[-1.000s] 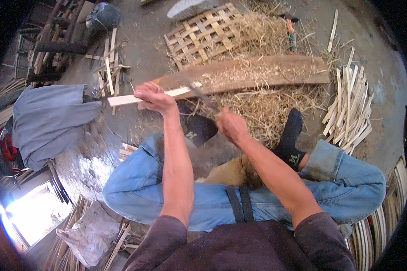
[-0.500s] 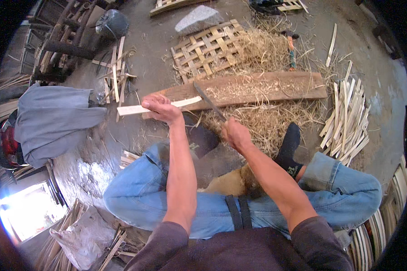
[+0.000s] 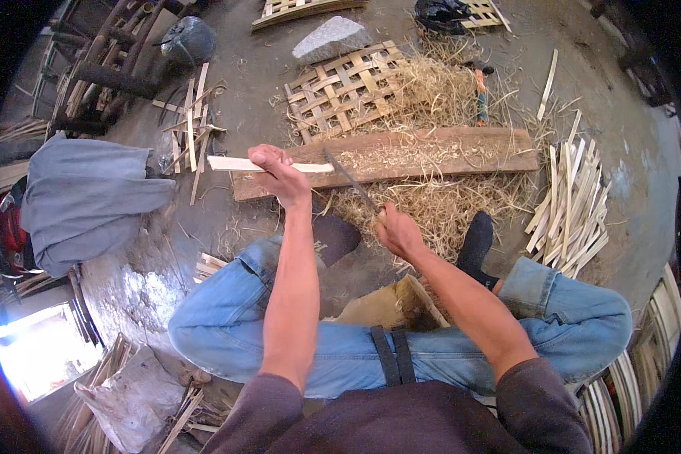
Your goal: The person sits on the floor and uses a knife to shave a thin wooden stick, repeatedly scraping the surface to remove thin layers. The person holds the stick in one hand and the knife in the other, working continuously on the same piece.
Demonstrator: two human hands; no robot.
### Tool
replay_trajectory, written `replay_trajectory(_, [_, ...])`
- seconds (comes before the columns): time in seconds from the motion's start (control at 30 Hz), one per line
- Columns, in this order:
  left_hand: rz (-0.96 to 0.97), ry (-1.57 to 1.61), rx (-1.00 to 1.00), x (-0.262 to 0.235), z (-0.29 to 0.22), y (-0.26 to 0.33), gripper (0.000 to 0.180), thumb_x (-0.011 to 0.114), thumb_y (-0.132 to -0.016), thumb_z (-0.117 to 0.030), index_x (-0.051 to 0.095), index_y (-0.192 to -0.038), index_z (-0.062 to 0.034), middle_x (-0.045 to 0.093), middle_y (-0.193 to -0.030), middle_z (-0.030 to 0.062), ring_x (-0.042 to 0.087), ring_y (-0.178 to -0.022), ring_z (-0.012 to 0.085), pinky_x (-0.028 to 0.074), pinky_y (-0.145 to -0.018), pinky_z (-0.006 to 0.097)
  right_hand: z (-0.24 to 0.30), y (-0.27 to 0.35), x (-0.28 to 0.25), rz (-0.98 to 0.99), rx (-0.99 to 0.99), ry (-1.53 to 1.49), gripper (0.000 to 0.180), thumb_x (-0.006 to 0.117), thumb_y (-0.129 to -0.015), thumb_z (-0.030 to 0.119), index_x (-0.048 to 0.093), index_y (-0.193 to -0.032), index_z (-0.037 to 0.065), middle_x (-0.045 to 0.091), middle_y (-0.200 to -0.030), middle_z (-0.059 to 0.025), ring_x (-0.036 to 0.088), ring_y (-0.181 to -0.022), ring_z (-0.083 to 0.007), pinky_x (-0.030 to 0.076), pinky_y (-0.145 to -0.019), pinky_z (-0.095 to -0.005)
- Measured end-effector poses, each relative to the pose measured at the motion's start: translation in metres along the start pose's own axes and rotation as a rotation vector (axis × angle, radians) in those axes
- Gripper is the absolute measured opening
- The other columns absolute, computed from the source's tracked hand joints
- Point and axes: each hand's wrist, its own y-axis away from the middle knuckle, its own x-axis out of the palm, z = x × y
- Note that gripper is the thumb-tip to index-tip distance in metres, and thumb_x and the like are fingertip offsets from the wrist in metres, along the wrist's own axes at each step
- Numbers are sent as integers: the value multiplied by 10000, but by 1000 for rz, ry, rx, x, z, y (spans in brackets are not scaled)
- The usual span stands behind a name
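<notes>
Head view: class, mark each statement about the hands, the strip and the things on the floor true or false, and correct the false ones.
1. The left hand holds a pale strip. True.
2. The right hand is empty. False: its grip is shut on a knife, whose blade reaches up to the strip.
3. A plank lies on the floor past the hands, with shavings on it. True.
4. The woven mat rests on the person's lap. False: it lies on the floor beyond the plank.
5. A bundle of cut strips lies to the person's right. True.
</notes>
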Motion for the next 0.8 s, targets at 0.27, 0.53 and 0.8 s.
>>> replay_trajectory(0.27, [31, 127, 254, -9, -112, 51, 500, 284, -1000, -577, 387, -870, -105, 414, -840, 54, 448, -783, 175, 427, -756, 349, 143, -4, -74, -125, 259, -1453, 192, 640, -908, 202, 590, -1006, 45, 642, -830, -73, 645, -678, -174, 516, -575, -305])
replay_trajectory(0.53, [859, -696, 128, -83, -121, 90, 546, 629, -919, -366, 448, -1331, -57, 460, -1318, 162, 437, -1226, 347, 360, -1045, 435, 124, 9, -178, -181, 144, -1138, 220, 704, -834, 90, 607, -1022, 30, 648, -900, -57, 651, -789, -174, 531, -684, -318])
replay_trajectory(0.8, [1111, 54, -877, -13, -148, 108, 317, 480, -999, -248, 564, -1133, 27, 638, -973, 143, 660, -834, 198, 530, -723, 348, 95, 55, -195, -223, -134, -648, 408, 744, -823, 151, 561, -1143, -23, 658, -927, -63, 625, -787, -116, 525, -683, -306])
